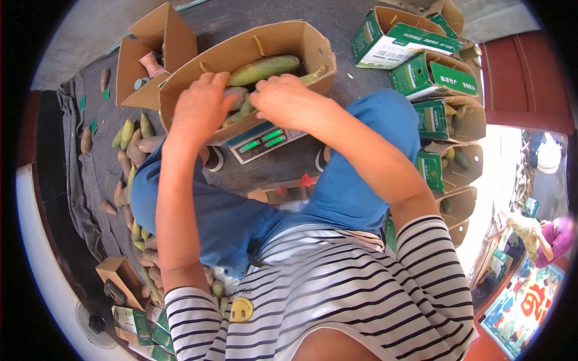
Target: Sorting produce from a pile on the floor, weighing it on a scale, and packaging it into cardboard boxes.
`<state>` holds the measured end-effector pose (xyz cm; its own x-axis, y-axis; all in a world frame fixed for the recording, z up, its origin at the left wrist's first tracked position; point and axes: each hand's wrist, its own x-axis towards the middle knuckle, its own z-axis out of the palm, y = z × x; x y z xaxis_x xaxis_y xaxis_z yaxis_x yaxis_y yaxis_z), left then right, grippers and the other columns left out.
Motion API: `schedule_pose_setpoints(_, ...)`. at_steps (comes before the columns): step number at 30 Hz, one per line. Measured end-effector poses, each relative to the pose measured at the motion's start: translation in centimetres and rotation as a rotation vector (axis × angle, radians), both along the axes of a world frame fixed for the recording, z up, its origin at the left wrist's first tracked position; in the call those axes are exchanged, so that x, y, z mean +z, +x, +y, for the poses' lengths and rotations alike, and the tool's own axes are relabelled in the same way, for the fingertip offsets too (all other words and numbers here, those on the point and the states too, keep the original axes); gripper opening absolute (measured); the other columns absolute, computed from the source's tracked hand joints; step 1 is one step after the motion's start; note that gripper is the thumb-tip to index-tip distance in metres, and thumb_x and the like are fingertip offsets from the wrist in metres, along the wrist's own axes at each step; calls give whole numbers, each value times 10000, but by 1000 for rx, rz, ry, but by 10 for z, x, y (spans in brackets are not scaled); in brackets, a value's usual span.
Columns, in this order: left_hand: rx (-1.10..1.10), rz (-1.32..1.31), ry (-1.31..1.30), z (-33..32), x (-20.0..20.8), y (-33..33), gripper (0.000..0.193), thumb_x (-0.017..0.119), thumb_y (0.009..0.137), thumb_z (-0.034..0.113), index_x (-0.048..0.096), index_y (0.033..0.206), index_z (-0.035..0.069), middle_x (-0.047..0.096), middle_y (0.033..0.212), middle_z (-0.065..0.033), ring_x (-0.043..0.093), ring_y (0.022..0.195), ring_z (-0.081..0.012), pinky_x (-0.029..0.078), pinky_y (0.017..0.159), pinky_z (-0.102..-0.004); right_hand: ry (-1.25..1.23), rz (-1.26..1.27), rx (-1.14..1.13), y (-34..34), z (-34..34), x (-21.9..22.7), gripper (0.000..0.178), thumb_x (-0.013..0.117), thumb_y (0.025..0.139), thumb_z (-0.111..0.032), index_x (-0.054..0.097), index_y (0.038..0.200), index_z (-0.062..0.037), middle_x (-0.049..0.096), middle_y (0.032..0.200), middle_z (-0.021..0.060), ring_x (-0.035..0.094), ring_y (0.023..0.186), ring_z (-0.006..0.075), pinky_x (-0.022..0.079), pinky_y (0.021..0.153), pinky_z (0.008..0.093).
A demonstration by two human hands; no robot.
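Observation:
An open cardboard box [304, 45] stands in front of me with several long, radish-like vegetables in it. One big green vegetable [265, 70] lies along its far side. My left hand [201, 105] reaches over the near wall, fingers bent around the end of a greyish-brown vegetable [239, 95]. My right hand [289, 99] is closed beside it, fingers curled onto a green vegetable [245, 110] lower in the box. Both palms are turned away, so the exact grip is partly hidden. The box rests on a digital scale [265, 143] with lit green displays.
At the left, a smaller open box [135, 66] holds a pink-banded item. Loose green and brownish vegetables [127, 133] lie along the floor at my left. Green-and-white cartons [430, 114], several filled, line my right. Another person [545, 240] is at the far right.

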<state>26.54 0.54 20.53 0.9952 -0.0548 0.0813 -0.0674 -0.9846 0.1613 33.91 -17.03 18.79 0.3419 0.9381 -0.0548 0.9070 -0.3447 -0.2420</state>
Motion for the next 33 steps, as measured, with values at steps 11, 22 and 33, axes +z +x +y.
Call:
schedule_pose_setpoints(11, 77, 287, 86, 3, -1, -2, 357, 554, 858, 192, 492, 1175, 40, 571, 1071, -177, 562, 970, -372, 462, 800, -455, 47, 7, 11, -9, 21, -2, 200, 635, 785, -231, 670, 852, -45, 627, 871, 141, 627, 862, 306, 478, 738, 406)
schedule_pose_setpoints(22, -8, -59, 8, -4, -4, 9, 319, 534, 825, 93, 524, 1142, 57, 574, 1051, -163, 576, 968, -324, 458, 808, -444, 230, -34, -136, -2, 26, 6, 125, 588, 764, -124, 602, 834, -21, 611, 935, 147, 616, 819, 330, 495, 699, 410)
schedule_pose_setpoints(33, 274, -352, -761, -13, 16, 33, 391, 473, 924, 175, 442, 1279, 14, 455, 1302, -201, 462, 1190, -318, 393, 966, -404, 914, 307, -260, -3, 40, 29, 518, 583, 796, -84, 399, 1276, -20, 511, 1193, 198, 574, 1028, 299, 484, 833, 393)
